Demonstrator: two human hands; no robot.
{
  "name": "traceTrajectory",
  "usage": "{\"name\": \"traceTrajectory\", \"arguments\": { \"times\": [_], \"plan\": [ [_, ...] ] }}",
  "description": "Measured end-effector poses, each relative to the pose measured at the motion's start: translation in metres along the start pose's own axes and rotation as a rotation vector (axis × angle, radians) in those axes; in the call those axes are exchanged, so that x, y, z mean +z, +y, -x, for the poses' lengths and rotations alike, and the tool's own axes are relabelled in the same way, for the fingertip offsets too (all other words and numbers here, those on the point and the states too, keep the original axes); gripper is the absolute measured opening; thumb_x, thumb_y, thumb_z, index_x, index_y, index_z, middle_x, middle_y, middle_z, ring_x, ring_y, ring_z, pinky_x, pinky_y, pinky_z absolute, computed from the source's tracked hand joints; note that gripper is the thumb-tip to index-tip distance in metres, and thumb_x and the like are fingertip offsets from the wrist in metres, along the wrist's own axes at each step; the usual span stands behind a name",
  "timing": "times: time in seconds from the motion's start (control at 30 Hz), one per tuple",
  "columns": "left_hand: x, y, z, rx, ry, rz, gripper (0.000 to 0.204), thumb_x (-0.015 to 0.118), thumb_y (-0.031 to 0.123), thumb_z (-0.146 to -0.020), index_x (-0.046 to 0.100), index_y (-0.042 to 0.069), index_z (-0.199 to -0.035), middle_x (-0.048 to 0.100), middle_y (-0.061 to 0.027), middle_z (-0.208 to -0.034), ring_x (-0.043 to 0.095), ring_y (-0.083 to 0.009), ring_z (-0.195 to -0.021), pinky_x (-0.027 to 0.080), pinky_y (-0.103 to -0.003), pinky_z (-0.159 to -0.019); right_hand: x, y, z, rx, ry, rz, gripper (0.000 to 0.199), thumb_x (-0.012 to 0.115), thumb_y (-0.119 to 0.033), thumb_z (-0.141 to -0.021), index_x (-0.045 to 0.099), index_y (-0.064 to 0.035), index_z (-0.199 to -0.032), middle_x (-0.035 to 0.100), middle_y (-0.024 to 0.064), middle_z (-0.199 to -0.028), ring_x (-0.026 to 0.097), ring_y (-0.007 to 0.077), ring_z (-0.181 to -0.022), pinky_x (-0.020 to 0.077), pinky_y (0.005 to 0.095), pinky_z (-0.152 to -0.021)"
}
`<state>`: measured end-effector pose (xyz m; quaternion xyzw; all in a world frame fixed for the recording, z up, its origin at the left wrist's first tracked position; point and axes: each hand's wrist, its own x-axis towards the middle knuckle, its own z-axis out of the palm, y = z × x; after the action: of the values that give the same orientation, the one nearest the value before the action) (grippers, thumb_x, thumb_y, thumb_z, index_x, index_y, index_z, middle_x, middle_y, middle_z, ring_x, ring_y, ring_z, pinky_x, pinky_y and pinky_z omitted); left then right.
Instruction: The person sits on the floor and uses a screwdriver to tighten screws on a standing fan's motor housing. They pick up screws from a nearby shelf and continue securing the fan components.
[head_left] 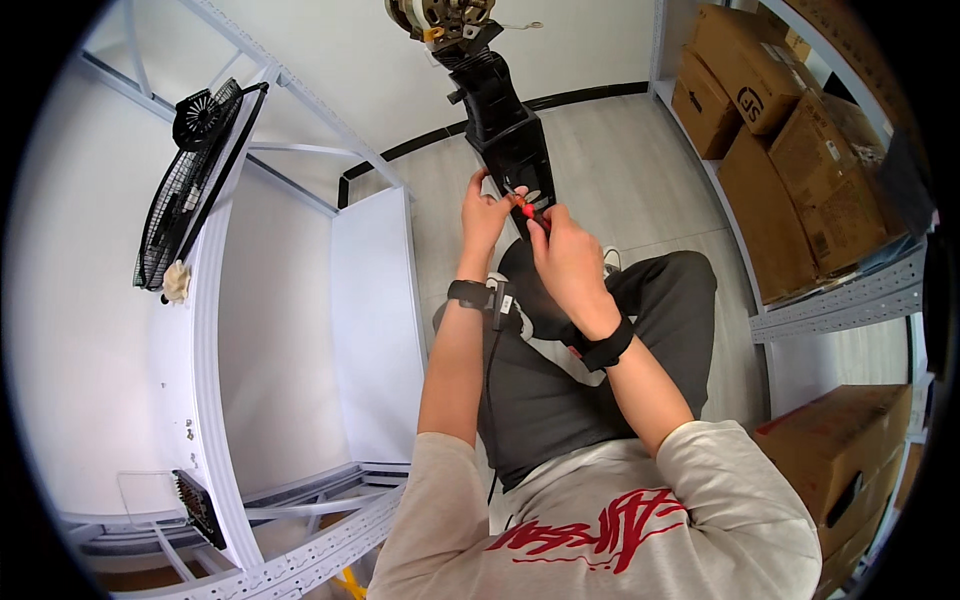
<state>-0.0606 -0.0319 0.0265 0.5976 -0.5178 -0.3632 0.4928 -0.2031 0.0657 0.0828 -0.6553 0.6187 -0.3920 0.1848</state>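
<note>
Straight ahead of me is a long black plastic fan housing (490,95), its lower end between my hands. At its top sits an exposed metal motor (442,14) with a few loose parts about it. My left hand (483,222) is closed at the housing's lower part, fingertips pinched near a small opening; what they hold is too small to make out. Just to the right, my right hand (572,260) closes on a small tool with a red part (529,211), whose tip meets my left fingertips. The tool's exact kind is partly hidden by my fingers.
On a white bench (212,340) at the left lie a black fan grille (185,180), a beige knob-like part (176,283) and a dark screw tray (200,508). Shelves with cardboard boxes (770,190) stand at the right. Another carton (840,440) is near my right elbow.
</note>
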Motion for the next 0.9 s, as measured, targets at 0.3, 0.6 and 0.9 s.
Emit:
{"name": "traceTrajectory", "arguments": {
  "times": [0.3,0.6,0.9],
  "plan": [
    [-0.001,0.005,0.002,-0.013,-0.037,0.011,0.081,0.081,0.013,-0.076,0.036,-0.006,-0.14,0.053,0.0029,-0.06,0.048,-0.0048,-0.056,0.037,-0.021,-0.056,0.0,0.004,0.001,-0.145,0.143,-0.024,0.025,0.059,-0.023,-0.093,0.052,0.0015,-0.094,0.064,0.023,-0.084,0.064,0.0438,-0.068,0.0516,0.0498,-0.059],
    [-0.002,0.01,0.004,-0.03,-0.035,0.0,0.075,0.08,0.011,-0.076,0.039,-0.005,-0.138,0.052,0.0032,-0.059,0.048,-0.0046,-0.056,0.037,-0.021,-0.055,0.002,0.0,-0.001,-0.015,0.025,0.013,0.027,0.065,-0.02,-0.09,0.053,0.0039,-0.089,0.063,0.0231,-0.075,0.062,0.0443,-0.069,0.0494,0.0486,-0.061],
    [-0.001,0.01,0.005,-0.036,-0.036,0.02,0.08,0.082,0.014,-0.075,0.038,-0.005,-0.139,0.05,0.0041,-0.058,0.047,-0.0048,-0.055,0.036,-0.021,-0.055,0.002,0.0,0.0,-0.042,0.107,-0.033,0.028,0.065,-0.023,-0.091,0.055,0.003,-0.085,0.063,0.0231,-0.076,0.061,0.0443,-0.068,0.0488,0.0492,-0.061]
  ]
}}
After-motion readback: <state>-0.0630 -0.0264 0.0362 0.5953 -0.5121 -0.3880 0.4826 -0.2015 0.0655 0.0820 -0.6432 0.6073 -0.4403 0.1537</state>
